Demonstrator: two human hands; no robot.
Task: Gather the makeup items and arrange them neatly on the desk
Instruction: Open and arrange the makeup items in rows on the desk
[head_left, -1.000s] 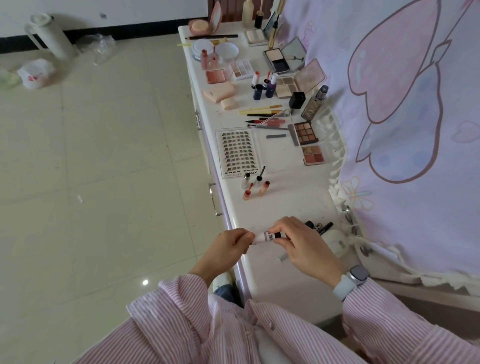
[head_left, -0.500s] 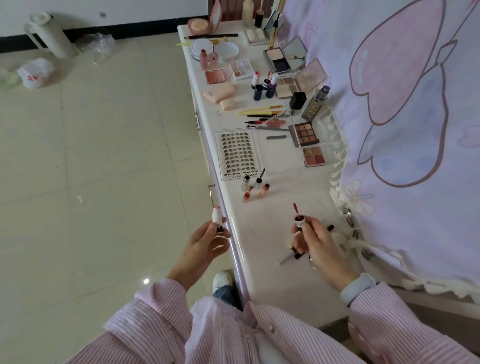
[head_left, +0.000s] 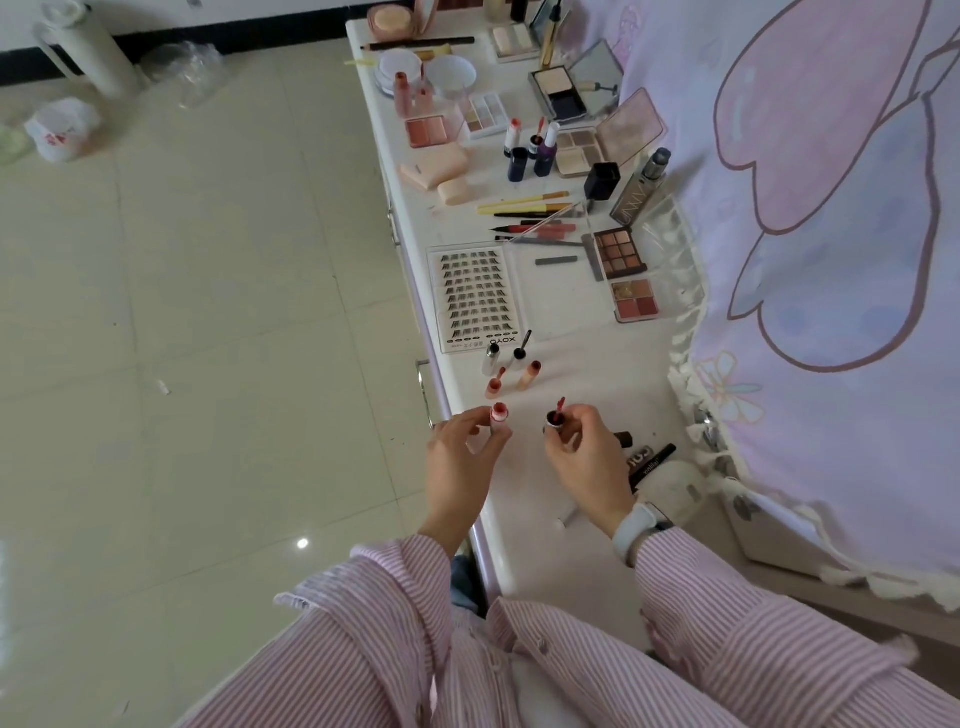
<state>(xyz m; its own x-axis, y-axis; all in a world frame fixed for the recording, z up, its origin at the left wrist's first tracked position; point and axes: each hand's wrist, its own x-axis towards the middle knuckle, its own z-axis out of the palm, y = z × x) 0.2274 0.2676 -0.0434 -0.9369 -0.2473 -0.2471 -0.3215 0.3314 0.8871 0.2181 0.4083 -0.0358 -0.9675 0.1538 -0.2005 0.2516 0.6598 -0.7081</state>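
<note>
Lip-gloss tube (head_left: 136, 420), small, clear and pinkish with a red open mouth, is standing upright in the left hand (head_left: 460, 457), pinched over the white desk (head_left: 582, 374) edge. Just right of it, the right hand (head_left: 584, 457) is pinching the dark cap with red applicator wand (head_left: 556, 415), wand pointing up, level with the tube's mouth.

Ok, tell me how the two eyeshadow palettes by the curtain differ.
The nine-pan palette holds small brown and tan squares in a dark frame, its lid flipped open to the left. The four-pan palette holds larger pink and red pans in a clear case and lies nearer the person. Both lie flat on the desk, pans up.
</note>
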